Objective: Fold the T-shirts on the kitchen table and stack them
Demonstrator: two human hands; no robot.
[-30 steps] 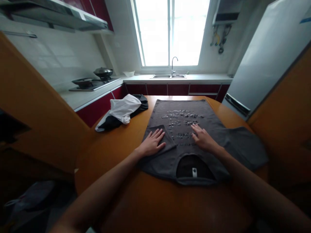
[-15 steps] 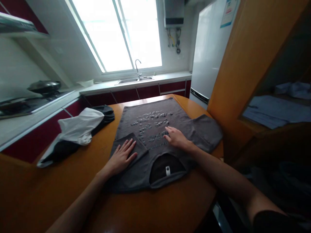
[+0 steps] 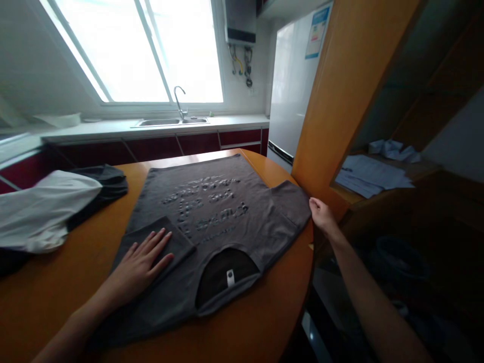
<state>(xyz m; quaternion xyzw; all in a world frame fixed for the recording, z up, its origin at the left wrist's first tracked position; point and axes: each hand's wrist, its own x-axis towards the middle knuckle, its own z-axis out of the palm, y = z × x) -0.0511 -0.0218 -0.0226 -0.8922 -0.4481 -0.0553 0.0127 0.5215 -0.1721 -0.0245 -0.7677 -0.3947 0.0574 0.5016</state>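
Observation:
A dark grey T-shirt with raised, shiny lettering lies spread on the wooden table, its neckline and white label towards me. One sleeve, on the left, is folded inward over the shirt's body. My left hand rests flat on that folded sleeve, fingers stretched out. At the other side, my right hand pinches the edge of the right sleeve by the table's rim, fingers closed on the cloth.
White and black clothes lie bunched at the table's left. Beyond stand a counter with a sink and a white fridge. A wooden partition rises close on the right, with papers on its shelf.
My right hand has moved from the shirt's lettering out to the right sleeve and closed on its edge. My left hand stays on the folded sleeve. The view has turned right.

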